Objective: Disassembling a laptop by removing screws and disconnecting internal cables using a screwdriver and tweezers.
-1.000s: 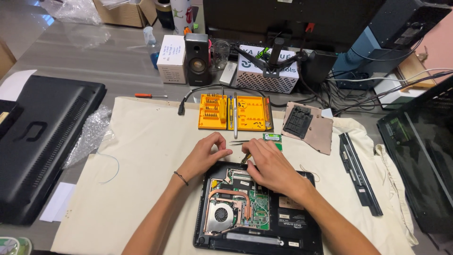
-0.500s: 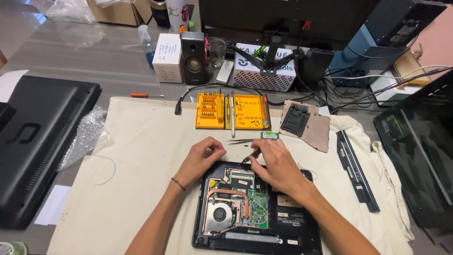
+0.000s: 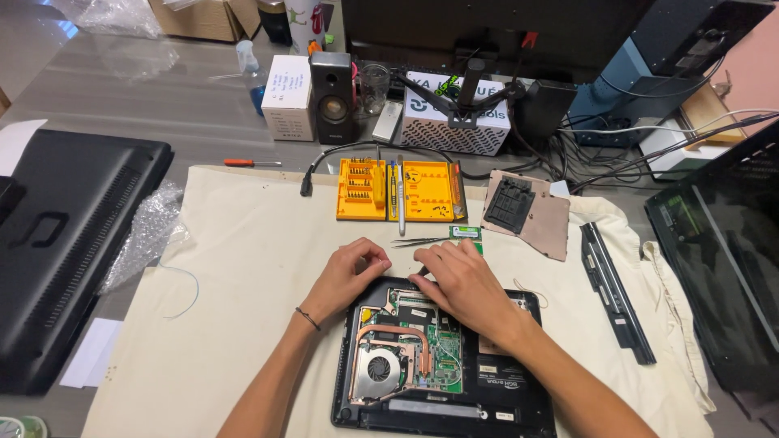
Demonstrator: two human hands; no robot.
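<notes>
In the head view, the laptop (image 3: 442, 357) was seen lying on the cloth (image 3: 243, 268) with its bottom cover already off (fan, heat pipe and board exposed), so disassembly was judged well along, with the board still seated. The left hand (image 3: 350, 272) was curled at the laptop's top edge and the right hand (image 3: 458, 280) was laid flat over its upper part; whether anything was pinched could not be told.

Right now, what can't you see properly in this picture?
- Head view: the opened laptop has its top edge hidden under the right hand.
- Whether the left hand pinches anything: its curled fingers hide it.
- The laptop's near edge is cut off by the frame bottom.
- The yellow bit case: bits too small.
</notes>
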